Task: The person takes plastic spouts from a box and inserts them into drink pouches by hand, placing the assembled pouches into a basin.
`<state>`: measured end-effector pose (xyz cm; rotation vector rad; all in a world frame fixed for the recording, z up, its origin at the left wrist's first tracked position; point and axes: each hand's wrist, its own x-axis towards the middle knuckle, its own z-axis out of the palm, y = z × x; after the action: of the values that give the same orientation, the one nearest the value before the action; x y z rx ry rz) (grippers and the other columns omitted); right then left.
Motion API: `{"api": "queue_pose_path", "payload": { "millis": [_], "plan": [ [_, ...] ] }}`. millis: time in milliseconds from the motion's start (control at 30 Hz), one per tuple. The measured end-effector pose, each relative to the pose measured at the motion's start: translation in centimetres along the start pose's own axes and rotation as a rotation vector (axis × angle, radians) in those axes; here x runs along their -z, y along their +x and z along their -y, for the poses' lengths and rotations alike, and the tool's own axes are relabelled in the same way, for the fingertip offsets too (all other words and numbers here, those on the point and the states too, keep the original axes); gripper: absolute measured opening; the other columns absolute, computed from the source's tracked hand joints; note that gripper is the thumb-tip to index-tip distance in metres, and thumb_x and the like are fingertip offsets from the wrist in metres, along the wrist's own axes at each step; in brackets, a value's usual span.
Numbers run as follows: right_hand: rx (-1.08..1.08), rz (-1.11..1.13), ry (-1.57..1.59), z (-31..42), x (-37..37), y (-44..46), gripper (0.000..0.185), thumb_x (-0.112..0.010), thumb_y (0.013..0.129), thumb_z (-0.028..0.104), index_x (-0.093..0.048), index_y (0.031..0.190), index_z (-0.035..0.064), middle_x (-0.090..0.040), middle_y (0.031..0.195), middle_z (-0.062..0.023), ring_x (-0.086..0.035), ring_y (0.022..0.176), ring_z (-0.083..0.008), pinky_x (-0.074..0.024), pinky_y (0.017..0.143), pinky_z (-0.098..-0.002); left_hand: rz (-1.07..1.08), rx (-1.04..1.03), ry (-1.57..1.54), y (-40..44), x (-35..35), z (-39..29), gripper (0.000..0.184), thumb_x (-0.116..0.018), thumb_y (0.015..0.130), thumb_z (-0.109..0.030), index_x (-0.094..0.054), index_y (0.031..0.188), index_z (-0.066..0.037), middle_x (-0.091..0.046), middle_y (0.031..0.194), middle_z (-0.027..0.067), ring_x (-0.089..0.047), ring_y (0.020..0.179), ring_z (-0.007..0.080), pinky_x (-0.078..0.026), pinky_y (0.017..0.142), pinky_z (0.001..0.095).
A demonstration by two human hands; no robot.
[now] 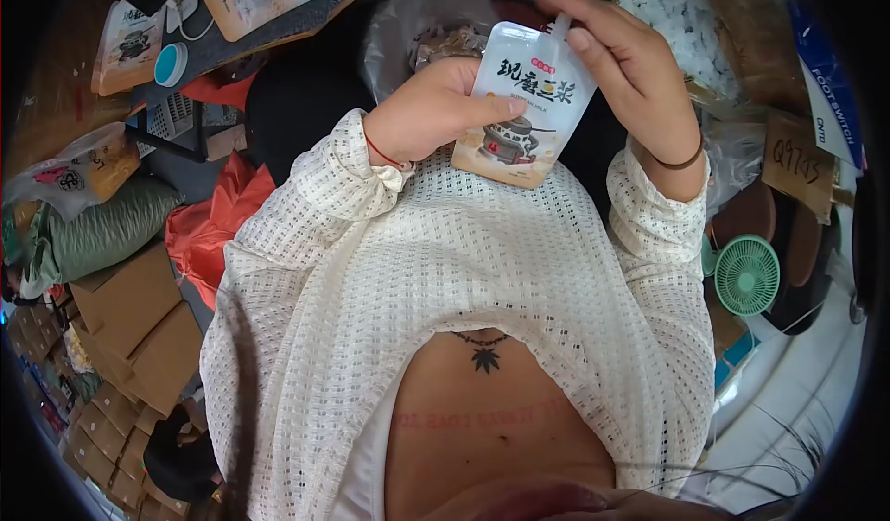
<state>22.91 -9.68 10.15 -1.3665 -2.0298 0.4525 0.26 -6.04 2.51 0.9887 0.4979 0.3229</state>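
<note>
Milk bag (533, 85) at 1 o'clock

The left hand (417, 118) is closed on the bag's 9 o'clock side, thumb flat on the front and fingers hidden behind. The right hand (640, 67) is half bent around the spout (561, 26) at the bag's top corner, but I cannot tell if it squeezes. The bag tips a little, its top toward 1 o'clock. The desk (301, 20) at 11 o'clock holds another milk bag (278, 2), and a round blue tub (170, 64) is by its edge. A green fan (746, 275) is at 3 o'clock. A red bag (218, 234) is at 9 o'clock.
</note>
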Motion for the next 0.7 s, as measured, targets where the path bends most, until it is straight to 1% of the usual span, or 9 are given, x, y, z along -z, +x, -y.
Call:
{"api": "queue_pose_path", "payload": {
  "millis": [67,100,200,300,433,467,567,667,700],
  "plan": [
    [0.102,-0.149,-0.191,-0.7,0.6,-0.3,0.03,-0.057,0.102,0.011,-0.066,0.13,0.0032,-0.069,0.126,-0.0161,-0.066,0.114,-0.0285,-0.0497,0.097,-0.0334,-0.007,-0.001,0.01,0.2,0.6,0.3,0.029,-0.069,0.097,-0.012,-0.068,0.122,0.003,-0.073,0.117,0.012,-0.07,0.104,0.0162,-0.054,0.094,0.0307],
    [0.002,-0.254,-0.274,-2.0,1.4,-1.3,0.03,-0.057,0.102,0.013,-0.066,0.129,0.0027,-0.067,0.128,-0.018,-0.063,0.12,-0.0309,-0.0473,0.101,-0.0371,-0.014,-0.002,0.014,0.3,1.0,0.5,0.029,-0.07,0.096,-0.01,-0.067,0.122,0.003,-0.073,0.118,0.0126,-0.07,0.104,0.0168,-0.055,0.094,0.0311],
    [-0.067,-0.333,-0.655,-7.0,5.1,-3.2,0.036,-0.069,0.094,0.023,-0.065,0.124,0.0028,-0.068,0.111,-0.0225,-0.064,0.103,-0.0434,-0.0512,0.092,-0.0456,-0.097,-0.023,-0.055,0.9,2.5,0.7,0.029,-0.069,0.096,-0.008,-0.067,0.122,0.004,-0.073,0.119,0.0134,-0.071,0.103,0.0179,-0.056,0.094,0.0321],
    [-0.117,-0.217,-0.846,-10.0,4.5,-4.3,0.037,-0.07,0.093,0.023,-0.065,0.125,0.0056,-0.067,0.106,-0.022,-0.064,0.098,-0.0446,-0.0519,0.089,-0.0469,-0.119,-0.113,-0.062,2.1,4.4,-1.1,0.028,-0.066,0.097,-0.006,-0.066,0.122,0.005,-0.073,0.119,0.0139,-0.072,0.103,0.0197,-0.057,0.093,0.0338],
    [-0.125,-0.182,-0.803,-11.0,3.4,-2.3,0.031,-0.071,0.092,0.023,-0.068,0.12,0.01,-0.066,0.1,-0.0209,-0.064,0.092,-0.0443,-0.0529,0.082,-0.0489,-0.003,-0.219,0.153,5.3,9.1,-3.2,0.044,-0.068,0.096,-0.014,-0.052,0.134,0.002,-0.067,0.123,0.0144,-0.068,0.106,0.0277,-0.055,0.094,0.0373],
    [-0.116,-0.223,-0.767,-11.0,3.1,-1.9,0.029,-0.07,0.092,0.022,-0.069,0.118,0.011,-0.066,0.099,-0.0201,-0.065,0.091,-0.0437,-0.053,0.08,-0.049,0.028,-0.08,-0.194,5.8,8.9,-3.6,0.055,-0.067,0.099,-0.016,-0.04,0.141,0.007,-0.064,0.122,0.0125,-0.065,0.104,0.0255,-0.053,0.095,0.0356],
    [-0.117,-0.299,-0.692,-11.1,3.2,-1.6,0.024,-0.07,0.092,0.019,-0.071,0.115,0.0129,-0.067,0.098,-0.0186,-0.065,0.09,-0.0423,-0.0533,0.077,-0.0482,-0.009,-0.148,-0.166,5.8,8.1,-3.0,0.055,-0.067,0.098,-0.017,-0.04,0.139,0.007,-0.062,0.121,0.012,-0.065,0.1,0.0243,-0.053,0.094,0.0337],
    [-0.081,-0.395,-0.715,-11.0,3.2,-1.9,0.021,-0.068,0.094,0.016,-0.072,0.114,0.0111,-0.068,0.096,-0.0165,-0.066,0.088,-0.0386,-0.0535,0.076,-0.0449,-0.611,-0.588,0.483,3.2,9.2,-2.4,0.059,-0.068,0.097,-0.017,-0.038,0.142,0.008,-0.058,0.126,0.0172,-0.062,0.107,0.03,-0.05,0.098,0.0373],
    [-0.058,-0.437,-0.738,-10.9,3.2,-2.1,0.02,-0.067,0.095,0.015,-0.072,0.113,0.0099,-0.069,0.096,-0.0156,-0.066,0.087,-0.037,-0.0536,0.075,-0.0435,-0.947,-0.768,0.941,1.7,9.0,-3.6,0.062,-0.069,0.096,-0.016,-0.037,0.143,0.008,-0.057,0.124,0.0198,-0.06,0.111,0.0333,-0.048,0.1,0.0396]
  ]
}}
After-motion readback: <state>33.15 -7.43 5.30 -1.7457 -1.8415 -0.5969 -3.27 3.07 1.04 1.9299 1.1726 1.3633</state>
